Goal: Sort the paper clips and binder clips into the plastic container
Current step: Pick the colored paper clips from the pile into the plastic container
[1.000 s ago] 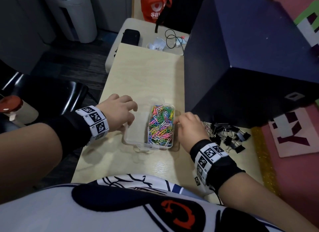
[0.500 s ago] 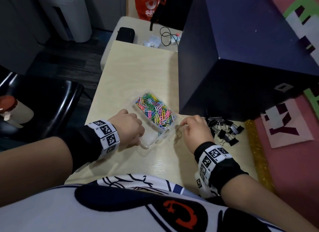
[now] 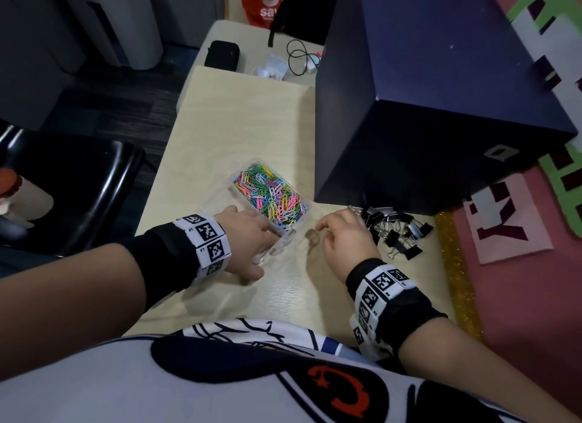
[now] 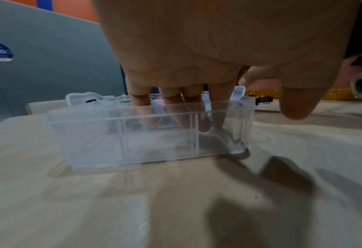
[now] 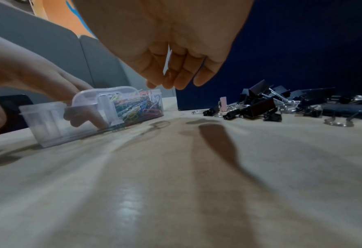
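A clear plastic container point(image 3: 278, 249) lies diagonally on the pale wooden table. Its far compartment is full of coloured paper clips point(image 3: 271, 195). My left hand point(image 3: 255, 236) reaches over the near end. Its straight fingers point(image 4: 186, 104) dip into the near compartment, which holds no clips, and press at the container point(image 4: 154, 147); the thumb stays outside. My right hand point(image 3: 333, 233) hovers just right of the container, fingers loosely curled and holding nothing point(image 5: 176, 82). A pile of black binder clips point(image 3: 396, 230) lies beyond it on the table point(image 5: 271, 104).
A large dark blue box point(image 3: 425, 107) stands close behind the binder clips and right of the container. A gold glitter strip point(image 3: 453, 265) and pink mat border the table's right side. A black chair point(image 3: 78, 186) is off the left edge. A black pouch point(image 3: 222, 54) lies on a far table.
The container has turned from square to diagonal. My left hand has come nearer with its fingers down in the near compartment. My right hand has left the container's side and drawn back.
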Action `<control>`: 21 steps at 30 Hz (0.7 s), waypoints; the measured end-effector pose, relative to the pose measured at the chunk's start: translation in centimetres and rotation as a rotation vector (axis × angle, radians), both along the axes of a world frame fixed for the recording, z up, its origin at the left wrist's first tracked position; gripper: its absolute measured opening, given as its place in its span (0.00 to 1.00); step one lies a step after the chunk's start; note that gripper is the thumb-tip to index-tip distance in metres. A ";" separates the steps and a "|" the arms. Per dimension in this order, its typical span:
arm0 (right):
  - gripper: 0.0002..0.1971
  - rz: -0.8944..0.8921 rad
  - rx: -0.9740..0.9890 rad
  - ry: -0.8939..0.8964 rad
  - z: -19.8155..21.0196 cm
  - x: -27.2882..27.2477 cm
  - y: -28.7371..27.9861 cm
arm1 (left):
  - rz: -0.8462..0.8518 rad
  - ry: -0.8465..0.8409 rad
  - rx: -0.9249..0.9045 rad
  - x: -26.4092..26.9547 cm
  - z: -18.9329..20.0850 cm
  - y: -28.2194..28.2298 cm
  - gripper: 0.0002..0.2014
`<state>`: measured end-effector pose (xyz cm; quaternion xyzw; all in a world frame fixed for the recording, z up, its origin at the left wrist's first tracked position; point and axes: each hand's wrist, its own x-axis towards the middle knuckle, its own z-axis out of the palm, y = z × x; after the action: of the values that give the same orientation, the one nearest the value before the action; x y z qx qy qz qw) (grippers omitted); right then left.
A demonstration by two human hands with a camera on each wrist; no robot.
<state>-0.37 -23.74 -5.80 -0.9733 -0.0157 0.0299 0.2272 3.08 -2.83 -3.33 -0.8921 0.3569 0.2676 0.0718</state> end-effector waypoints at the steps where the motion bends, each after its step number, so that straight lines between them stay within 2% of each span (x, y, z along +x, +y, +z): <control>1: 0.12 0.008 0.001 0.007 0.1 0.1 -0.1 | 0.002 0.010 -0.006 0.0 0.1 0.1 0.24; 5: 0.11 0.035 -0.004 0.026 0.4 0.4 -0.1 | 0.077 0.065 0.008 0.6 0.1 0.9 0.17; 8: 0.10 0.048 0.000 0.010 0.4 0.6 0.2 | 0.252 0.056 -0.037 1.3 -0.1 0.7 0.11; 11: 0.10 0.072 -0.007 0.007 0.6 0.8 0.6 | 0.374 0.035 0.002 1.8 -0.1 -0.6 0.07; 15: 0.10 0.115 -0.026 0.023 1.1 1.0 1.1 | 0.365 0.012 0.077 1.7 -0.1 -1.9 0.08; 16: 0.10 0.121 -0.031 0.029 1.2 1.0 1.2 | 0.351 0.016 0.085 1.5 0.0 -2.2 0.09; 19: 0.10 0.125 -0.031 0.042 1.3 1.1 1.3 | 0.318 0.068 0.103 1.1 0.0 -2.5 0.25; 21: 0.09 0.122 -0.015 0.035 1.3 1.1 1.4 | 0.332 0.066 0.063 1.1 -0.3 -2.5 0.29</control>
<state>0.78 -22.35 -4.52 -0.9715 -0.0706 0.0609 0.2178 4.20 -5.32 -3.64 -0.9268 0.1980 0.3162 0.0429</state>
